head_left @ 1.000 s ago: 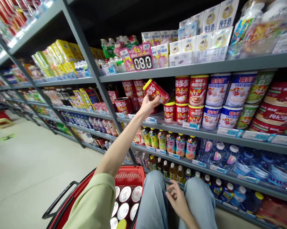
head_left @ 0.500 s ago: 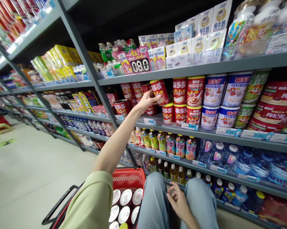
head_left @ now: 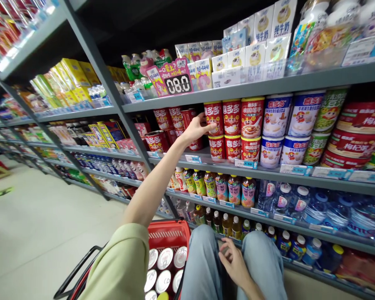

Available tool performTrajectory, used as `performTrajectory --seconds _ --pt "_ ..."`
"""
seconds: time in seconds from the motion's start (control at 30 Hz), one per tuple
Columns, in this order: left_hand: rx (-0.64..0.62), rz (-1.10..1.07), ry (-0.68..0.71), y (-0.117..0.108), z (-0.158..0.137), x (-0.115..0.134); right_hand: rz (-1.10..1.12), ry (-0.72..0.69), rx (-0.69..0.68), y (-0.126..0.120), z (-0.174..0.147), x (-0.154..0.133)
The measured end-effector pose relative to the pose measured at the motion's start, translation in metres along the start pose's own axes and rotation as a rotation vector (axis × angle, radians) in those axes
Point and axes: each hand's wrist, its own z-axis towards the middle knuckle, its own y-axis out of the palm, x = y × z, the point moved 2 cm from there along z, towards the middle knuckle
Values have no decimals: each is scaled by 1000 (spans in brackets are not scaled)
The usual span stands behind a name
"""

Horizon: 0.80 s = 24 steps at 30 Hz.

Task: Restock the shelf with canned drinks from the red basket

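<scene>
l grip [head_left: 197,128] holding red can [head_left: 213,112] by its l side, upright, atop lower can [head_left: 217,148]

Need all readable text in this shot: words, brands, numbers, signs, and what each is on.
"08.0": pink rectangular price sign
"一口爱上?": same sign
"喜多多": red cylindrical can in the left hand; also white-and-blue cylindrical can
"纯牛奶": tall white milk carton
"3.50": white-and-blue shelf tag
"12": larger white-and-blue tag, cut off by frame
Other bottle and package print, distant tags: mostly too small or blurred.
</scene>
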Motion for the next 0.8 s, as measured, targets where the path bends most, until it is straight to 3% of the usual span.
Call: performTrajectory --seconds 0.23,0.63,0.8 --pt "-68 -67 23 -3 1 -7 41 4 5 -1 0 -1" --pt "-17 -19 123 -4 2 -24 -100 46 -34 0 -4 6" --pt "-40 -160 0 1 -10 -36 -147 58 -49 1 -4 8"
